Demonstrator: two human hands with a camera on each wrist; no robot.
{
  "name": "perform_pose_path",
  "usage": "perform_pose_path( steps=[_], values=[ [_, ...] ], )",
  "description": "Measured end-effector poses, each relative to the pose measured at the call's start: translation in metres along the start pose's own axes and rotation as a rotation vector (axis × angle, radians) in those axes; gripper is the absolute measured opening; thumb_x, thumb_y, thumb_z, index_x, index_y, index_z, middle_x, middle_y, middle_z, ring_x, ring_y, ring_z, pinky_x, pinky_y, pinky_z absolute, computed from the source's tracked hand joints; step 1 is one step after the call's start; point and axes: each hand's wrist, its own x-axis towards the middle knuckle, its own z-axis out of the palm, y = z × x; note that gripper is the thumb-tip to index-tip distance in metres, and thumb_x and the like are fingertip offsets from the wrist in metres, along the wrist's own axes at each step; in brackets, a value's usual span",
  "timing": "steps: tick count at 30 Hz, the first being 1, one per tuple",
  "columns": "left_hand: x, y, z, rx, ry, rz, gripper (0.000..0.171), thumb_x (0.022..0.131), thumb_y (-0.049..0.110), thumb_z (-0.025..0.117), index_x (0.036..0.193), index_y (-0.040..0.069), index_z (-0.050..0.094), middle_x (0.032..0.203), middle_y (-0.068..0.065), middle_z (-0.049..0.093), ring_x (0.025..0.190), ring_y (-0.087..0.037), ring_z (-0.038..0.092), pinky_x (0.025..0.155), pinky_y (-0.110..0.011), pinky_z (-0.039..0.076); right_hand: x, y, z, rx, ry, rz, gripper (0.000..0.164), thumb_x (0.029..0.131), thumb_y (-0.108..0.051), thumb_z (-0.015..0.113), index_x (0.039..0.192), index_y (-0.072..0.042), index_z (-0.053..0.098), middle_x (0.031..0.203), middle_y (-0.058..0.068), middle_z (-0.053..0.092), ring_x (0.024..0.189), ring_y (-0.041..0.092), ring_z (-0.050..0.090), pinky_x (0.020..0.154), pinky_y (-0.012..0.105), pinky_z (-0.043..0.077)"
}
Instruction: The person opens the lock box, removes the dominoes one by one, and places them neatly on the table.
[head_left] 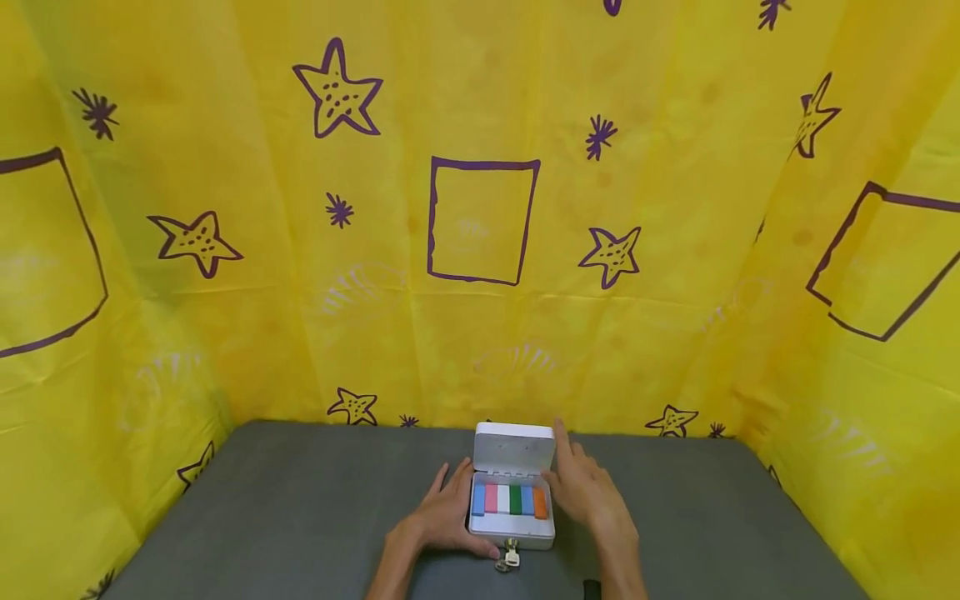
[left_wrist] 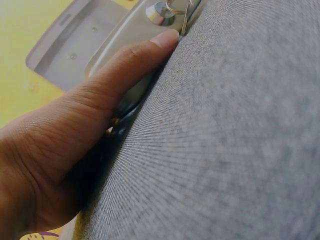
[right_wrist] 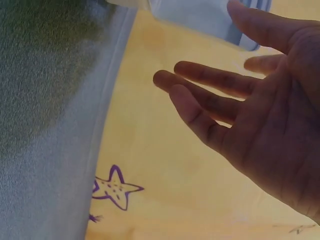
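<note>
A small white metal cash box [head_left: 512, 537] stands on the grey table with its lid [head_left: 514, 450] raised. Inside lies a row of coloured blocks [head_left: 503, 498]: blue, pink, white, green, blue and orange. My left hand [head_left: 447, 512] grips the box's left side, its thumb [left_wrist: 135, 57] along the front close to the lock [left_wrist: 161, 13]. A key [head_left: 512, 556] sits in the lock, and another hangs from its ring. My right hand [head_left: 587, 492] is at the box's right side with fingers extended, the index finger beside the lid. In the right wrist view its palm is bare.
Grey fabric covers the table [head_left: 315, 500]. A yellow curtain [head_left: 480, 333] with purple stars and squares closes off the back and both sides. A small black object [head_left: 592, 589] lies at the near edge, beside my right forearm.
</note>
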Motion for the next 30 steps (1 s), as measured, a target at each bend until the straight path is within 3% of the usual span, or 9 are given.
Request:
perform_pose_path(
  steps=[4,9,14,18,25,30],
  values=[
    [0.0,0.0,0.001,-0.01,0.0,-0.002,0.13,0.068,0.061,0.09,0.161,-0.001,0.022,0.169,-0.02,0.031,0.163,-0.039,0.018,0.133,-0.064,0.004,-0.001,0.003,-0.003,0.013,-0.047,0.051,0.082,0.103,-0.02,0.067,0.166,-0.002,0.018,0.154,0.037,0.045,0.134,0.058,0.052,0.107,0.072,0.046],
    [0.001,-0.001,0.001,-0.001,0.005,0.003,0.131,0.068,0.062,0.09,0.161,-0.001,0.022,0.169,-0.02,0.032,0.163,-0.039,0.018,0.133,-0.064,0.005,-0.002,0.007,-0.006,-0.016,-0.073,0.049,0.064,0.099,-0.017,0.071,0.152,0.005,0.043,0.147,0.034,0.052,0.135,0.053,0.054,0.109,0.068,0.047],
    [0.001,-0.001,0.001,0.0,0.007,0.006,0.132,0.067,0.062,0.089,0.161,-0.001,0.022,0.169,-0.02,0.032,0.163,-0.039,0.019,0.133,-0.065,0.005,-0.003,0.009,-0.006,-0.018,-0.057,0.001,0.034,0.094,-0.011,0.076,0.124,-0.004,0.06,0.124,0.021,0.065,0.115,0.04,0.065,0.096,0.059,0.055],
    [0.001,-0.001,0.0,0.0,0.003,0.003,0.133,0.068,0.063,0.089,0.161,-0.001,0.021,0.169,-0.02,0.032,0.163,-0.039,0.018,0.132,-0.065,0.005,-0.003,0.01,-0.004,-0.013,-0.064,-0.042,0.021,0.091,-0.006,0.078,0.105,-0.009,0.063,0.106,0.01,0.064,0.097,0.027,0.061,0.083,0.05,0.054],
    [-0.001,0.001,-0.001,0.003,-0.002,0.001,0.131,0.068,0.063,0.089,0.161,-0.003,0.023,0.168,-0.022,0.032,0.162,-0.04,0.02,0.132,-0.065,0.006,0.0,0.01,0.009,0.003,-0.086,-0.142,0.012,0.089,-0.002,0.076,0.099,-0.007,0.07,0.1,0.011,0.066,0.091,0.026,0.056,0.081,0.05,0.053],
    [-0.001,0.0,0.0,-0.005,0.008,0.011,0.13,0.068,0.062,0.089,0.16,-0.002,0.024,0.167,-0.022,0.033,0.162,-0.04,0.021,0.132,-0.065,0.006,0.004,0.009,0.019,0.002,-0.088,-0.151,0.013,0.086,0.0,0.078,0.096,-0.005,0.07,0.094,0.009,0.065,0.087,0.024,0.054,0.076,0.046,0.051]
  ],
)
